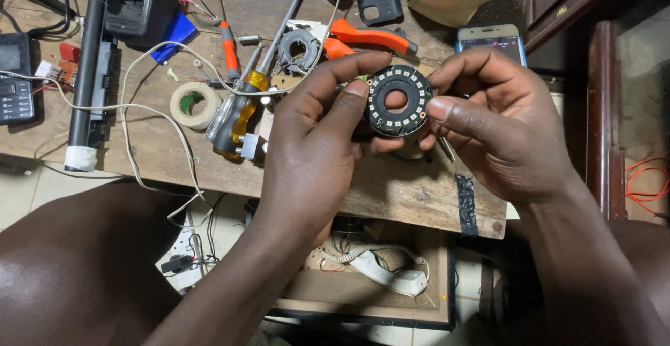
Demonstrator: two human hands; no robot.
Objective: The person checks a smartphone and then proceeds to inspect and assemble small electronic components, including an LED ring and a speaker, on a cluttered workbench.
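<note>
Hands met over the wooden workbench (pixel 391 192): left hand (pixel 317 144) and right hand (pixel 502 126) pinched a black ring-shaped circuit board (pixel 399 100) between fingertips, apparently mid-inspection, with turning it calling for steady grip.

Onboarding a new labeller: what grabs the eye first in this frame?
A black ring-shaped circuit board with pale square parts round its hole, held up at centre between the left hand and right hand. Behind it, a cluttered wooden bench: an amber-handled screwdriver just left of the hands, orange-handled pliers above, and a phone at upper right.
</note>
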